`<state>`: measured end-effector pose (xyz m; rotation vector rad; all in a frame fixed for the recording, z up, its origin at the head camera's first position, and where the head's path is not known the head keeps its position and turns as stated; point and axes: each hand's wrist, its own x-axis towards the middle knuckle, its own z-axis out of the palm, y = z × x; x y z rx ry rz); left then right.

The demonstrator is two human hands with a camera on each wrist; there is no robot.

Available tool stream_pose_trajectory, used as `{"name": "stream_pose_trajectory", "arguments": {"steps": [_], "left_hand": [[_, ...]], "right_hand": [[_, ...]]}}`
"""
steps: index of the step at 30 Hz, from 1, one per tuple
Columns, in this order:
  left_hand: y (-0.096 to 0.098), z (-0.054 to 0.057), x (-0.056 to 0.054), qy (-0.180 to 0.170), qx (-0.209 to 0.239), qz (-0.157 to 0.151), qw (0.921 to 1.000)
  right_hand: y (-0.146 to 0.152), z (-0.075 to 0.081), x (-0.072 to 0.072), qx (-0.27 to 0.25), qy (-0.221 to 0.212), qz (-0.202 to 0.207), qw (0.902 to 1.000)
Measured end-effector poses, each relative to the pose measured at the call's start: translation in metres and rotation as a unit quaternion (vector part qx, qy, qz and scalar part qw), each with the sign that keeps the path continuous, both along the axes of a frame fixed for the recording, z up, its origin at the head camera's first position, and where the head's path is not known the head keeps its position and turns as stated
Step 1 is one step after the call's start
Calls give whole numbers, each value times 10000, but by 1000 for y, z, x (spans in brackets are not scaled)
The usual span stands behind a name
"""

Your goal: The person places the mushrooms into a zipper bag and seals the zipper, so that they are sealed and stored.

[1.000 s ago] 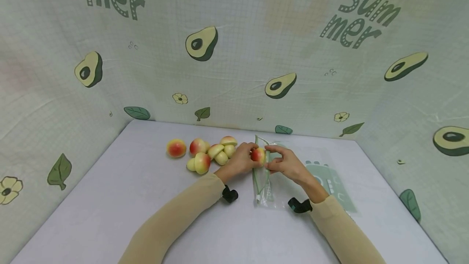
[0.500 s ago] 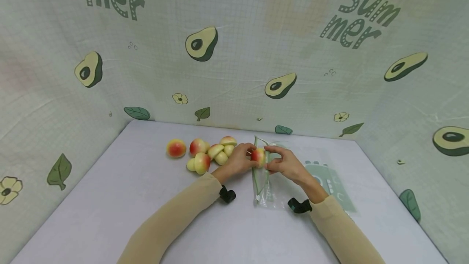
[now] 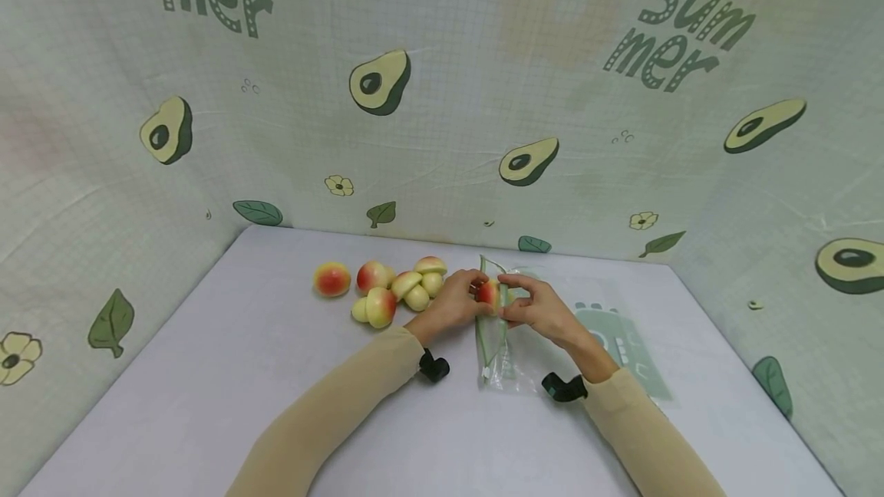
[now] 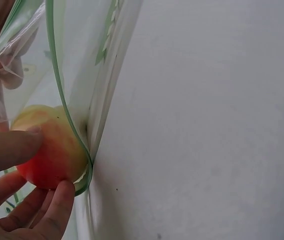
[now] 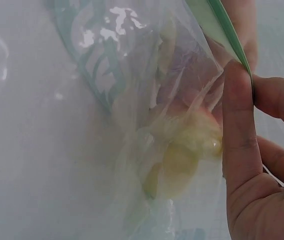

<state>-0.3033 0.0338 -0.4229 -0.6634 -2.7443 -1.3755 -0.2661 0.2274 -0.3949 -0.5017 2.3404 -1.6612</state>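
Observation:
In the head view my left hand (image 3: 457,297) grips a mushroom with a red-and-yellow cap (image 4: 52,150) between thumb and fingers. It is at the mouth of a clear zip bag (image 3: 532,366) with green zip edges. The left wrist view shows the cap partly behind the near green edge. Through the plastic, the right wrist view shows a pale yellow stem (image 5: 179,172) pointing into the bag. My right hand (image 3: 542,309) pinches the bag's right-hand edge between thumb and fingers, and the mouth stands apart. The bag lies on the table with a green print.
Left of the bag, several similar mushrooms (image 3: 380,307) lie close together, with pale stems showing. One red-and-yellow piece (image 3: 332,279) sits apart at the far left. A cloth printed with avocados (image 3: 380,83) rises behind and beside the white table (image 3: 207,390).
My left hand has shifted a little to the right, and the mushroom has turned slightly and moved farther into the bag's mouth. My right hand keeps its place at the bag's edge.

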Motion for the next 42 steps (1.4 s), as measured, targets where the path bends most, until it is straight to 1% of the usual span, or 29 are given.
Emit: {"name": "stream_pose_trajectory", "arguments": {"steps": [3,9,13,16,19,22,26,30,37,42], "left_hand": [[1,0,0,3,4,27,10000],[-1,0,1,45,184,-6,9998],[-3,-1,3,131,184,-28,9997],[-6,0,5,194,160,-29,9997],[-11,2,10,236,169,-35,9996],[-16,6,15,251,282,-96,9992],[-26,10,23,158,544,-245,9981],[-35,14,33,180,645,-403,9969],[-54,24,48,408,620,-437,9963],[-64,29,54,654,627,-467,9948]], "right_hand": [[0,0,-1,40,-11,5,10000],[-1,2,0,-44,-125,15,9999],[-3,12,7,-56,-161,71,9998],[-6,21,14,35,-139,81,9999],[-7,25,17,88,-121,63,9999],[-6,21,14,84,-132,42,9999],[-2,8,5,10,-171,30,9998],[1,-2,-1,-16,-151,-5,9999],[0,-4,-1,41,-44,-90,9999],[0,-4,0,110,-46,-109,9999]]}}
